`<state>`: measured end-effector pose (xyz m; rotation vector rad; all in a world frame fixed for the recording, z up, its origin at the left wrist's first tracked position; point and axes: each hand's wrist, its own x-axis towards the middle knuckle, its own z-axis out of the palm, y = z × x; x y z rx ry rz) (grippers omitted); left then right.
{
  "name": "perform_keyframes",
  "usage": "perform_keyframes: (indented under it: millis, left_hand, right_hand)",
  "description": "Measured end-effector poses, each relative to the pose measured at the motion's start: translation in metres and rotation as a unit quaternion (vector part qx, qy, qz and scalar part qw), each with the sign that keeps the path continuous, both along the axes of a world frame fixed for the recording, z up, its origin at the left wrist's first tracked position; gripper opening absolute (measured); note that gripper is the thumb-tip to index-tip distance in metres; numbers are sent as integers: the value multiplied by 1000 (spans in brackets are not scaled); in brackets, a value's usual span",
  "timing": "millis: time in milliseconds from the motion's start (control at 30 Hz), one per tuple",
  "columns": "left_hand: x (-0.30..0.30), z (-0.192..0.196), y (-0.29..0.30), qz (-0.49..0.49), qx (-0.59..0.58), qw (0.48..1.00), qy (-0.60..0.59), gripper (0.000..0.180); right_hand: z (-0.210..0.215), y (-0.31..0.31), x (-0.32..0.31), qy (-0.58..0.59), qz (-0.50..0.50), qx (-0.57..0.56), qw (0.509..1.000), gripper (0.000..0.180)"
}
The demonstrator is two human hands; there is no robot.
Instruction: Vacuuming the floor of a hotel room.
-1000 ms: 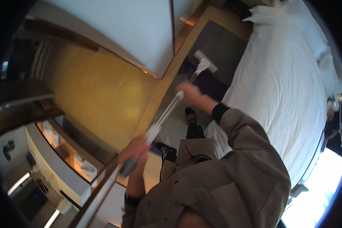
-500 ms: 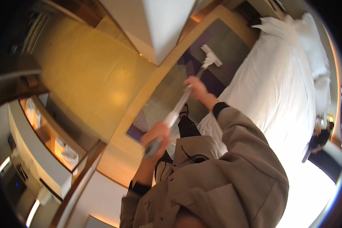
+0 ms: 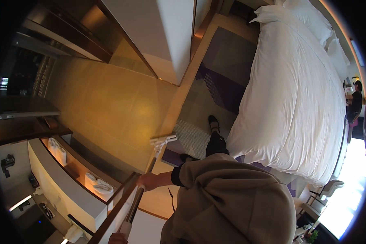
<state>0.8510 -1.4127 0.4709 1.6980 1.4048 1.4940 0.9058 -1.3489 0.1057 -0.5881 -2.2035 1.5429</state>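
Observation:
I hold a stick vacuum by its pole (image 3: pixel 144 179). Its white floor head (image 3: pixel 163 140) rests where the wooden floor (image 3: pixel 110 110) meets the patterned grey and purple rug (image 3: pixel 215 81). My right hand (image 3: pixel 149 181) is closed round the middle of the pole, a dark cuff and beige sleeve behind it. My left hand (image 3: pixel 117 238) grips the pole's upper end at the bottom edge, only partly in view. My dark-shoed foot (image 3: pixel 213 122) stands on the rug beside the white bed (image 3: pixel 297 93).
A white partition wall (image 3: pixel 166 36) rises ahead. At lower left a counter has a recessed shelf with rolled white towels (image 3: pixel 98 185). Another person (image 3: pixel 356 101) stands beyond the bed at far right. A pale chair (image 3: pixel 329 188) is near the bright window.
The vacuum head has come back from far out on the rug to the rug's near edge close to my feet. Both hands have drawn in and down, and my view has turned.

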Motion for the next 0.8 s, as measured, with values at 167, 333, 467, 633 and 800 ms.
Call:
perform_keyframes:
  millis: [167,333,467,633,800]
  left_hand:
    - [26,20,57,-157,82,981,-79,26]
    - [82,26,118,-270,92,947,-147,28]
    - [171,-14,185,-250,-39,944,-212,25]
    - [370,-141,370,-234,-36,970,-52,23]
    - [581,-247,546,-442,-65,881,-159,17]
  right_hand:
    - [40,31,45,-38,18,-20,999,25]
    - [82,102,172,-34,-95,-18,995,24]
    - [77,206,337,-168,-208,15,964,22]
    - [4,377,603,-214,-398,44,891,16]
    - [-85,524,826,-266,-570,56,775,26]
